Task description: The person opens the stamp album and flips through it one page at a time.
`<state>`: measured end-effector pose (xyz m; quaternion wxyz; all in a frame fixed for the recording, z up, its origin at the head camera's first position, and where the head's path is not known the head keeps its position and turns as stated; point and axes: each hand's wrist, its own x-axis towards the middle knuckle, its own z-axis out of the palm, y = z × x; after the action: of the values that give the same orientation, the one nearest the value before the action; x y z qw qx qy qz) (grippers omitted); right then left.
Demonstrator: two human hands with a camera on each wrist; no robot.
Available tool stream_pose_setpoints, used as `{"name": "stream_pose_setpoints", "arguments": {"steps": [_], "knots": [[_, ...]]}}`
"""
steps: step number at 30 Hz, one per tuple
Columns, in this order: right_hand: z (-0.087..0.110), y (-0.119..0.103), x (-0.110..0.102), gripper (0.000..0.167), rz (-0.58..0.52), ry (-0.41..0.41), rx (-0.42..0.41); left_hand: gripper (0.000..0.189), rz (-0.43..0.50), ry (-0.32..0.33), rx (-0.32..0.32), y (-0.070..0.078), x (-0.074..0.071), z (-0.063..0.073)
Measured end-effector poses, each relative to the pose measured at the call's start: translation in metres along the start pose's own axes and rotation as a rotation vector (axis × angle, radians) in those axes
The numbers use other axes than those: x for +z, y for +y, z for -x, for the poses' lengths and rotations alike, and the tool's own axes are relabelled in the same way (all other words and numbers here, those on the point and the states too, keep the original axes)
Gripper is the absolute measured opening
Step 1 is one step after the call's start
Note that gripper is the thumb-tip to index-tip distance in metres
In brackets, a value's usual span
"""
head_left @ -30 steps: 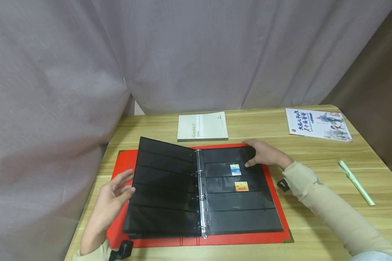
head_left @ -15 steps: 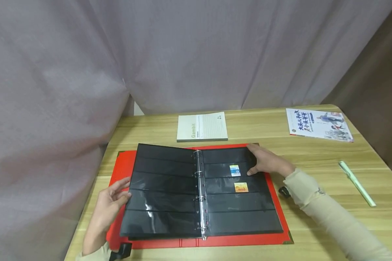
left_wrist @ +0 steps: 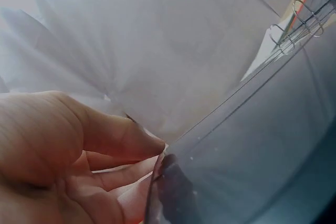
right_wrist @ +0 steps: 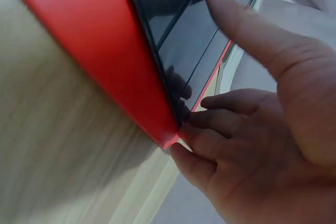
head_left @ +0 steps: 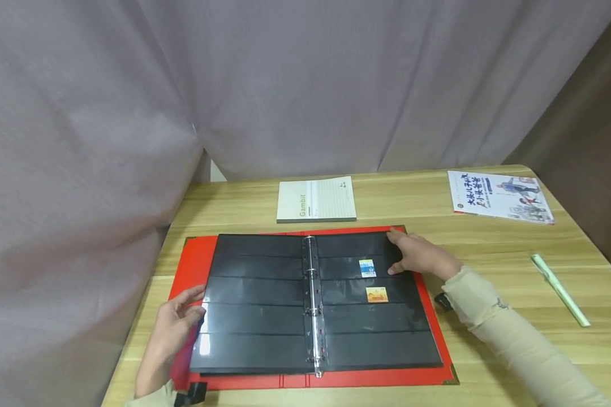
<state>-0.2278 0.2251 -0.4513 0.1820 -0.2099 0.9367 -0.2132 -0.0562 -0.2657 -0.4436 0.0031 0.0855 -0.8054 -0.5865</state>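
A red ring binder (head_left: 185, 265) lies spread on the table, with black pocket pages on both sides of its metal rings (head_left: 313, 316). My left hand (head_left: 173, 325) pinches the outer edge of the left black page (head_left: 254, 294), thumb (left_wrist: 131, 137) on top and fingers behind. On the right page (head_left: 377, 347) sit a blue stamp (head_left: 368, 268) and an orange stamp (head_left: 377, 294) in separate strips. At the binder's far right corner is my right hand (head_left: 422, 257), its thumb (right_wrist: 247, 22) extended over the page and its fingers by the corner.
Behind the binder lies a pale notepad (head_left: 315, 199). A white booklet with printed figures (head_left: 501, 196) is at the back right, and a light green pen (head_left: 560, 289) lies on the right. A grey curtain (head_left: 305, 85) hangs beyond the table.
The left page has come down from a raised tilt to lie nearly flat, the left hand lowering with it. The right hand has slid slightly toward me along the corner.
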Motion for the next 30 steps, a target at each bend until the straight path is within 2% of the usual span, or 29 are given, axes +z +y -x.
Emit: {"name": "stream_pose_setpoints", "arguments": {"steps": [8,18,26,30], "knots": [[-0.0015,0.0008,0.0026,0.110,0.027,-0.013,0.020,0.043,-0.014,0.028,-0.059,-0.0088,0.0029,-0.0025],[0.0002,0.0034,0.0053,0.108,0.014,0.015,0.028,0.039,-0.020,0.023,-0.127,-0.0103,0.0058,-0.0024],[0.0012,0.0055,0.0061,0.104,0.025,0.028,0.000,0.038,-0.060,0.019,-0.094,-0.0107,0.0073,0.0025],[0.0024,0.0042,0.0065,0.100,0.026,0.036,-0.012,0.037,-0.086,0.012,-0.103,-0.0085,0.0091,0.0047]]}}
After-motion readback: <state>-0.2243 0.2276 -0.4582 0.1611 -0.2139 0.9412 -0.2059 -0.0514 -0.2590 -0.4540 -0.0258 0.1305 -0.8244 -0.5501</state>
